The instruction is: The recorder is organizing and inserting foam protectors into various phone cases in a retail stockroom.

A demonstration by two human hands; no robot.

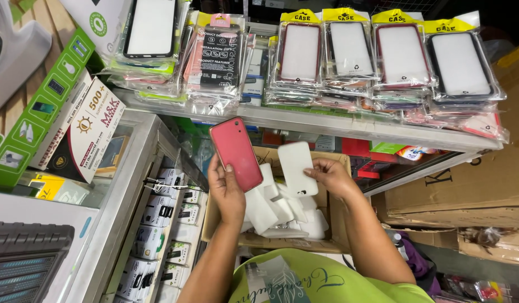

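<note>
Over the open cardboard box [339, 168] of white foam inserts, I am clamping my left grip [227, 188] on a glossy red phone case [236, 154] while my right grip [331, 175] is pinching a white insert card [296, 167], seemingly pairing them, needing careful alignment.

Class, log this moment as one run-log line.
left hand: holds red phone case | right hand: holds white insert | below: cardboard box
</note>
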